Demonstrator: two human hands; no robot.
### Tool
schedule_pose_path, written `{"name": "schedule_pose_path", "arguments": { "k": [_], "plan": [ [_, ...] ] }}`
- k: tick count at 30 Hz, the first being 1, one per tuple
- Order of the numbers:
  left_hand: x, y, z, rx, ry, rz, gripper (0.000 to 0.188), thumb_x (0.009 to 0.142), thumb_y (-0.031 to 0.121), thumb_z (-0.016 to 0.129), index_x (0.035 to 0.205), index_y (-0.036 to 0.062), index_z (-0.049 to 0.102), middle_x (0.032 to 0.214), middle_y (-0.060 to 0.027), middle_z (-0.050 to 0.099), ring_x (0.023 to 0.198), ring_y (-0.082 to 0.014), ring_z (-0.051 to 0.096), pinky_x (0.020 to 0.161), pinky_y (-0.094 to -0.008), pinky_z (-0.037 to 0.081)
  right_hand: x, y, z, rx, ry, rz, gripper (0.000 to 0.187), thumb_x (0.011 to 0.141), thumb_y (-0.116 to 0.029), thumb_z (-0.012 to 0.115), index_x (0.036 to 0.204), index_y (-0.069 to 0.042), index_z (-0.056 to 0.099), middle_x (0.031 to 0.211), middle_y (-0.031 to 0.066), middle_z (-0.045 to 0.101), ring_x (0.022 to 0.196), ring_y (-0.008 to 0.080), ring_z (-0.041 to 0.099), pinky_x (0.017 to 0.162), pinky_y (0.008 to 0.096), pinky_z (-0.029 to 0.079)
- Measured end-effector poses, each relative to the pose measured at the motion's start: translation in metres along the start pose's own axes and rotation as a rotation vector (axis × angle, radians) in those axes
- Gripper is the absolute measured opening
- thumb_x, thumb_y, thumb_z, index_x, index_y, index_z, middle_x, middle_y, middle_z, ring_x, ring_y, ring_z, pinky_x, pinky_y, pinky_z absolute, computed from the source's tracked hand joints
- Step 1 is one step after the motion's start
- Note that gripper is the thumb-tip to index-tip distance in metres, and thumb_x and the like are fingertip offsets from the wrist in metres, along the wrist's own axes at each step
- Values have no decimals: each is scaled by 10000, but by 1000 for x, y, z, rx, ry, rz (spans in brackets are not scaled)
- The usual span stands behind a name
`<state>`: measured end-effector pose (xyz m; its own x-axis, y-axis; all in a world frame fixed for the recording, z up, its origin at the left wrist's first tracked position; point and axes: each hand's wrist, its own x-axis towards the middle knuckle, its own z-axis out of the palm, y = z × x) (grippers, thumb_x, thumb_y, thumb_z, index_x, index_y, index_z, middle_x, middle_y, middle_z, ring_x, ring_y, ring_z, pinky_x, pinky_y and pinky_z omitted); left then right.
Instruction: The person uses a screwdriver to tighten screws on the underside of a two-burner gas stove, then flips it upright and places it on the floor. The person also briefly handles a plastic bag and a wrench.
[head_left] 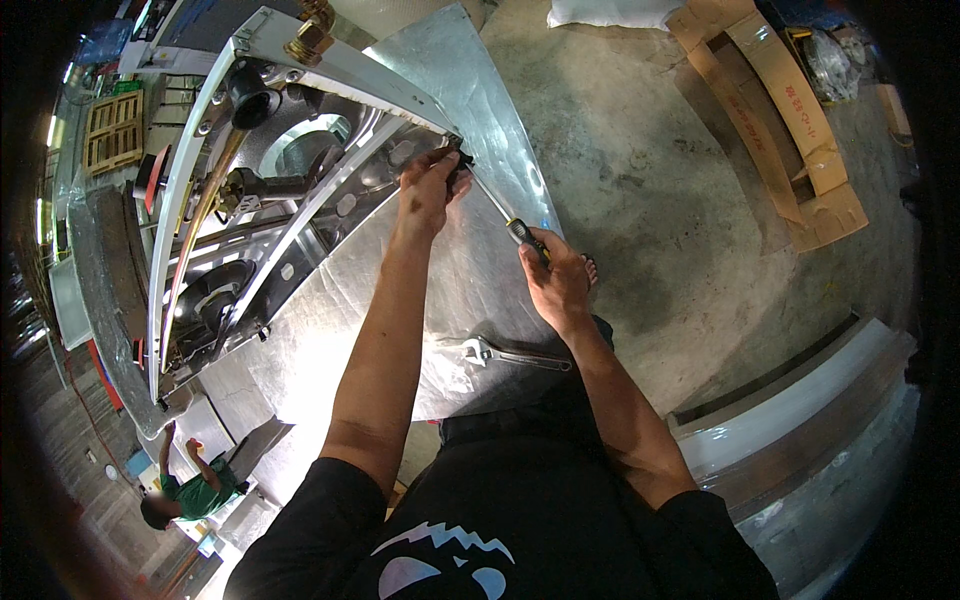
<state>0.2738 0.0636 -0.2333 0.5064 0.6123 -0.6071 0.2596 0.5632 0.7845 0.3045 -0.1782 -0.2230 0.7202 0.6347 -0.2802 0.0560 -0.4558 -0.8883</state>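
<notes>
My right hand (558,282) is wrapped round the black and yellow handle of a screwdriver (517,231). The metal shaft slants up and left to the near right corner of a gas stove (345,180), which stands tilted with its open underside showing. At that corner my left hand (428,188) pinches a small black part (462,150) against the frame. The screwdriver's tip meets this part, but my fingers partly hide the contact. Inside the stove show black burner cups, a copper-coloured pipe and metal cross strips. An adjustable wrench (515,357) lies on the metal table below my hands.
The shiny metal table (490,80) carries the stove, with clear plastic beside the wrench. An open cardboard frame (790,130) lies on the concrete floor at right. Long wrapped panels (800,410) are at lower right. A person in green (195,490) stands at lower left.
</notes>
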Motion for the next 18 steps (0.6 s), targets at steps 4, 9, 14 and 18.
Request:
{"name": "schedule_pose_path", "arguments": {
  "k": [4, 9, 14, 18],
  "plan": [
    [0, -3, -1, -20, 33, 28, 273, 948, 41, 632, 1192, -72, 584, 953, -139, 688, 748, -197, 683, 659, -290, 602, -1, -1, 2, 64, -58, 55, 476, 1011, -462, 549, 1143, -12, 633, 944, 172, 654, 814, 319, 654, 716, 406, 515],
    [-2, -1, -1, 24, -81, 55, 316, 936, 62, 667, 1199, -78, 563, 953, -145, 686, 763, -207, 687, 678, -303, 586, 1, 4, 13, 54, 102, -93, 387, 998, -355, 596, 1170, -8, 612, 952, 173, 643, 823, 308, 655, 728, 407, 516],
    [-1, -8, 9, 95, 121, 96, 335, 897, 63, 713, 1163, -75, 563, 952, -142, 692, 788, -212, 695, 669, -297, 567, 0, 9, 19, 76, 47, -10, 348, 989, -301, 609, 1173, -5, 604, 935, 166, 641, 812, 312, 650, 734, 412, 515],
    [2, -9, 7, 131, 92, 124, 282, 864, 58, 746, 1066, -54, 585, 928, -142, 701, 762, -204, 696, 655, -296, 560, -1, 10, 21, 83, 44, -10, 345, 985, -294, 616, 1176, -8, 603, 911, 164, 640, 793, 311, 645, 727, 414, 513]
  ]
}}
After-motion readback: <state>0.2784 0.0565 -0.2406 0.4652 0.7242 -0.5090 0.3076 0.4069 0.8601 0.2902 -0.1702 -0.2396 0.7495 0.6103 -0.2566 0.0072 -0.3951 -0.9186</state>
